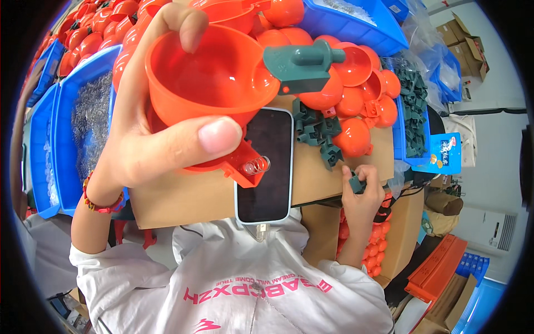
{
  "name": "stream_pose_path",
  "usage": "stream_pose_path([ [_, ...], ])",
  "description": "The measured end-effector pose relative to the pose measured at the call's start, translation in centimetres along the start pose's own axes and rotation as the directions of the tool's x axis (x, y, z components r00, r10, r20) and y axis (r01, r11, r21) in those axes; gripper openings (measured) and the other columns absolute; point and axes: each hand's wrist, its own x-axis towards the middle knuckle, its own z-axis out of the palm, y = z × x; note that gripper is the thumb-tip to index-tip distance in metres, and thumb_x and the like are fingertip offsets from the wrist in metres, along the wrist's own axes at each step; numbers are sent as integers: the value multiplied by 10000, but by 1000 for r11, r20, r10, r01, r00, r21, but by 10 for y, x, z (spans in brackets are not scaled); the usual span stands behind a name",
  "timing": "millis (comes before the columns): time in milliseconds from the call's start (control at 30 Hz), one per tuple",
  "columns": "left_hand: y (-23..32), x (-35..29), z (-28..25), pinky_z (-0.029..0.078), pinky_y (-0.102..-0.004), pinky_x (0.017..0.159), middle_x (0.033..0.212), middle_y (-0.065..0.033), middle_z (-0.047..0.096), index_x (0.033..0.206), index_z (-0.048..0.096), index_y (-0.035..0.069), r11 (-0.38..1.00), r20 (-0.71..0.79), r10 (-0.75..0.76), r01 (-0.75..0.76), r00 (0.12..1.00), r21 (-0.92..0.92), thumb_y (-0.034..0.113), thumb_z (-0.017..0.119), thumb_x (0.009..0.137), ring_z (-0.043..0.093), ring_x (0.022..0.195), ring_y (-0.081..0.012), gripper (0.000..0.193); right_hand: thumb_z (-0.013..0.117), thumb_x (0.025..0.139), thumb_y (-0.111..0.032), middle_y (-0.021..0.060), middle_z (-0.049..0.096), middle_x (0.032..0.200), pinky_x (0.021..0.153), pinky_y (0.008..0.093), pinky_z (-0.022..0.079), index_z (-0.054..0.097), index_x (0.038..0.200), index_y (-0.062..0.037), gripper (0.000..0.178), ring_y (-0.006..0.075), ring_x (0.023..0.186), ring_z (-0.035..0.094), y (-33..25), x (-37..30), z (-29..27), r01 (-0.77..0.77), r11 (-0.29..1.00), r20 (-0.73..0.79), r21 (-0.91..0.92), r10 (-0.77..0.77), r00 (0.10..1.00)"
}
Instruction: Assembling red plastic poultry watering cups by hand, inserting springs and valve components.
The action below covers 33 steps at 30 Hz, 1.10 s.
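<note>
My left hand (136, 150) is raised close to the camera, closed round two red plastic cups held one above the other. The upper red cup (194, 72) has a dark green nozzle-like piece (303, 64) fitted at its right side. Below it, the lower cup (208, 162) shows a square socket with a small metal spring (257, 166) standing in it. Lower right, my right hand (362, 195) pinches a small dark green plastic part (357, 182) at the cardboard's edge. Several loose green parts (320, 131) lie just beyond that hand, beside finished-looking red cups (353, 136).
A phone (264, 195) lies on the cardboard sheet (178, 209) under the cups. Blue bins hold springs (92, 122) at left and green parts (411, 106) at right. Red cups (100, 25) heap at the far left. A carton (403, 234) with red pieces stands below right.
</note>
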Motion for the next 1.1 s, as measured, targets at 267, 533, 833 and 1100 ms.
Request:
stream_pose_path([
  [267, -1, 2, -7, 446, -270, 826, 1011, -96, 485, 1030, 320, 74, 1000, 82, 8, -9, 997, 3, 486, 705, 570, 522, 958, -162, 728, 565, 871, -300, 43, 447, 586, 365, 161, 259, 271, 829, -97, 360, 56, 437, 376, -32, -14, 2, -171, 479, 10, 861, 320, 947],
  [533, 0, 2, -6, 405, -250, 808, 998, -82, 480, 1006, 325, 77, 997, 58, 67, -69, 996, 21, 436, 705, 592, 487, 938, -136, 667, 368, 901, -496, 114, 483, 720, 350, 201, 262, 321, 1017, -85, 430, 110, 392, 360, -54, -16, -6, -688, -326, 727, 648, -3, 687],
  [833, 3, -1, 2, 406, -235, 783, 964, -94, 498, 980, 311, 81, 989, 161, 134, -120, 978, -91, 305, 721, 595, 499, 886, -126, 605, 535, 875, -312, 187, 485, 934, 350, 193, 364, 290, 1226, 5, 533, 137, 542, 487, -63, 5, -3, -475, -78, 463, 877, -135, 876],
  [1100, 5, -1, 1, 381, -221, 772, 953, -66, 462, 940, 327, 67, 983, 285, 166, -180, 944, 27, 206, 741, 574, 457, 871, -112, 570, 639, 744, 0, 165, 452, 1110, 679, 263, 456, 418, 1203, 53, 512, 154, 824, 494, -88, 24, 2, -328, 14, 324, 944, -202, 924],
])
